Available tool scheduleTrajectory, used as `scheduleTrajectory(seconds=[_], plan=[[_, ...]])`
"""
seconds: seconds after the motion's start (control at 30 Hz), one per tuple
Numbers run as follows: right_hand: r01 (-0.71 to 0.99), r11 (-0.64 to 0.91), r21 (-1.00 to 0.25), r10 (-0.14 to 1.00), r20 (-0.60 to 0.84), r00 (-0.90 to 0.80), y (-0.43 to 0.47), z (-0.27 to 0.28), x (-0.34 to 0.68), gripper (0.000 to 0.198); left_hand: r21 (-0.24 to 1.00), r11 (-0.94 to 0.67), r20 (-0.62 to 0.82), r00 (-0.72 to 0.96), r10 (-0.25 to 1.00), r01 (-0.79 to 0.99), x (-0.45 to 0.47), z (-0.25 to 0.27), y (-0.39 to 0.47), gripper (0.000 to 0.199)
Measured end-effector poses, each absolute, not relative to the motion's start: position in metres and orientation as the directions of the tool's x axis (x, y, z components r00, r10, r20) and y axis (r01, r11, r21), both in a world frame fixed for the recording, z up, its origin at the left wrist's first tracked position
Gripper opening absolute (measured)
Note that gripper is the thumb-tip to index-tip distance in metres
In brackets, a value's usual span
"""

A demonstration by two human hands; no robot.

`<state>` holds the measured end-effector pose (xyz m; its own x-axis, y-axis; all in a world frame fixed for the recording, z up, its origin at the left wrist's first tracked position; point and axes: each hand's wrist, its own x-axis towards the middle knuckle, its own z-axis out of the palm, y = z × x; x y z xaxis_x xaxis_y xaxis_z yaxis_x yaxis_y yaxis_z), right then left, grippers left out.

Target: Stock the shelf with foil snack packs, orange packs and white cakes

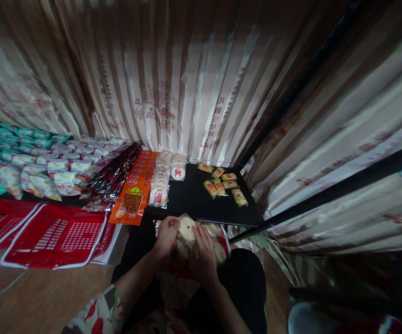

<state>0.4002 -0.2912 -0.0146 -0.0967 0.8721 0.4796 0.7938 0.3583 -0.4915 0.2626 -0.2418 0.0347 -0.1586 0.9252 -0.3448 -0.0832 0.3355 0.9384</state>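
Between my two hands is a round, pale packaged cake (187,227) in a clear wrapper, with a small red mark in its middle. My left hand (167,235) grips its left edge with bent fingers. My right hand (203,253) lies along its right side, fingers close together, touching the wrapper. Below sits a red basket with a white rim (226,237), holding several similar round cakes (219,250), partly covered by my hands and forearms.
A black shelf (190,195) spans ahead, carrying small yellow packets (222,185), rows of white round packs (159,185), orange snack bags (131,199), dark red packets (115,174) and white bags (65,181). Red baskets (58,232) stand left. Black poles (326,195) cross the curtain (173,93).
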Motion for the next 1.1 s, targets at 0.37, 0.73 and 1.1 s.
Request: scheduleTrajectory(seconds=[0.37,0.73,1.1], plan=[[0.569,0.145,-0.810,0.959,0.257,0.122,-0.268,0.015,0.402,0.036,0.906,0.349,-0.364,-0.019,0.931,-0.242,0.261,0.069,-0.229,0.028],[-0.009,-0.164,-0.986,0.966,-0.163,0.203,-0.239,0.029,0.395,0.042,0.940,0.311,-0.324,-0.083,0.942,-0.139,0.260,0.046,-0.207,0.021],[-0.114,-0.234,-0.966,0.948,-0.252,0.195,-0.188,0.042,0.403,0.049,0.837,0.466,-0.504,-0.075,0.860,-0.286,0.273,0.030,-0.207,0.030]])
